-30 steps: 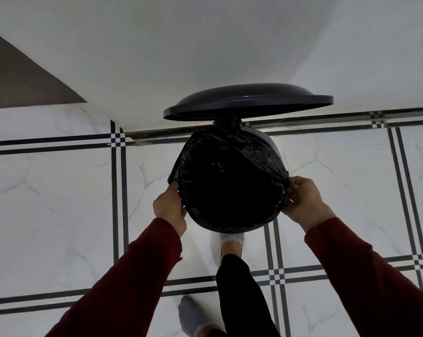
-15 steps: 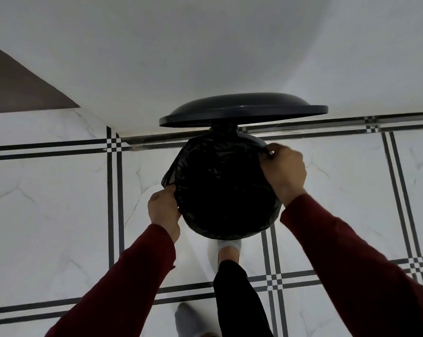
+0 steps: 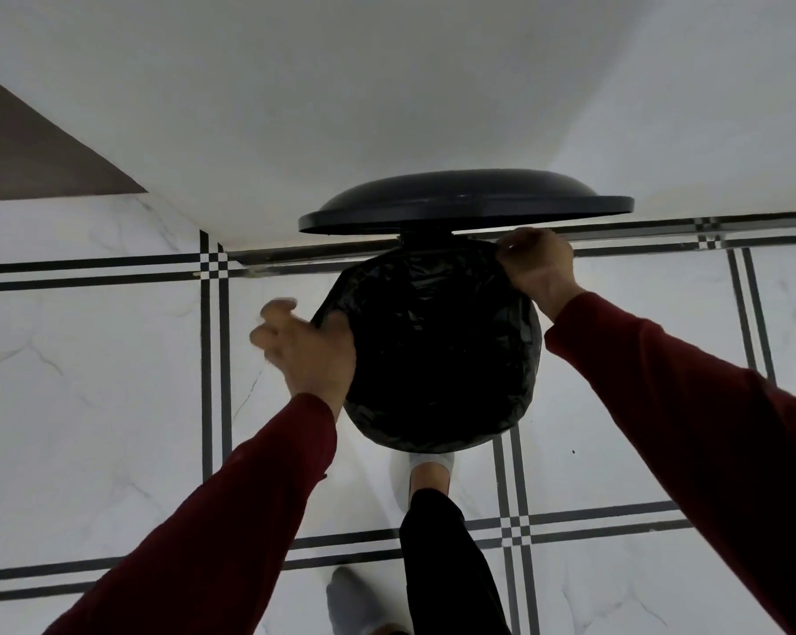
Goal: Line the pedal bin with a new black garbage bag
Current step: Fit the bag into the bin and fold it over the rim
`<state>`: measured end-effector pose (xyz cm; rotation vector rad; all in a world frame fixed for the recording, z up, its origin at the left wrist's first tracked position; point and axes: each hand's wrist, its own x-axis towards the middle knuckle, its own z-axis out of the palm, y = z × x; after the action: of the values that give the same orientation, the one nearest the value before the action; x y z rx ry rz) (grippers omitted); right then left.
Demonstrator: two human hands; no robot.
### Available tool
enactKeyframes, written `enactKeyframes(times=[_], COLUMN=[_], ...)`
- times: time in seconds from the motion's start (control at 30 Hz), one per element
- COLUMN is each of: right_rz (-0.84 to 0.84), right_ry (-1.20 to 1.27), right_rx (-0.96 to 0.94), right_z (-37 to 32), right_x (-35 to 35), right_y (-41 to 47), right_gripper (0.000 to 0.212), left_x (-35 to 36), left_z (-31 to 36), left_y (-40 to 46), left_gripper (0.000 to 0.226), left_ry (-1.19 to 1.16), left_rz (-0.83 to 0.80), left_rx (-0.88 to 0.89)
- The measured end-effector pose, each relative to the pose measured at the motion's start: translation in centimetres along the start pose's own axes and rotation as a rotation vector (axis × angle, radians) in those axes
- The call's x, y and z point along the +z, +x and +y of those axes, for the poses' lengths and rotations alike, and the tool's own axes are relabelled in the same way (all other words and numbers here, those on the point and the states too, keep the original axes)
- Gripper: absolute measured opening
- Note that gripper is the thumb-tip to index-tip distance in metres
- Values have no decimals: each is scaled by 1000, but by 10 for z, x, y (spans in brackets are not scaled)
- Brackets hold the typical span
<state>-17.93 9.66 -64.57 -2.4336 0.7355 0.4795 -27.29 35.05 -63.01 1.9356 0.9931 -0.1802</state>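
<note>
The pedal bin [image 3: 437, 355] stands on the tiled floor [image 3: 89, 382] close to the white wall [image 3: 387, 84], seen from above, with its dark round lid [image 3: 465, 203] raised and tipped back toward the wall. A black garbage bag [image 3: 442, 341] fills the mouth of the bin; its crinkled plastic is folded over the rim all the way around the part that shows, and the inside looks dark and hollow. The right hand [image 3: 538, 263] is at the far right of the rim, just under the lid, with its fingers curled and pinching the bag's edge against the bin. The left hand [image 3: 304, 350] is at the left side of the rim; it is blurred, its fingers are spread open and away from the bin, and only the thumb side of the palm touches the plastic, so it grips nothing. Both arms wear dark red sleeves [image 3: 707, 428]. One foot in a light sock [image 3: 428, 469] is planted at the near foot of the bin, below a black trouser leg [image 3: 446, 566]; the pedal itself is hidden under the bin's bulge. A second foot in a grey sock [image 3: 355, 602] rests on the floor nearer the bottom edge. The floor tiles are pale marble with double black lines crossing between them.
</note>
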Motion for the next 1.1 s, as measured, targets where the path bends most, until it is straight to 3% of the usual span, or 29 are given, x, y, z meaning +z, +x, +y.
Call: enactKeyframes(times=[0.1,0.27,0.43,0.63,0.83,1.1], right_rz=[-70,-252,-333,-368,-243,-144], right_ry=[75,282,369,343,201,113], right_rx=[72,77,63,167,47,89], right_z=[-5,17,9,37,19,18], right_x=[-1,12,10,29,21,18], right_y=[3,20,14,48,17,12], right_gripper=[34,75,48,115,71,77], left_x=[9,21,20,17,21,22], left_z=[10,25,25,32,23,17], left_y=[16,43,72,81,83,81], left_gripper=[41,32,40,52,60,66], left_ry=[78,262,358,390,342,341], left_rz=[-176,-350,-469,-539,-526,-484], left_rx=[167,221,148,82,6,17])
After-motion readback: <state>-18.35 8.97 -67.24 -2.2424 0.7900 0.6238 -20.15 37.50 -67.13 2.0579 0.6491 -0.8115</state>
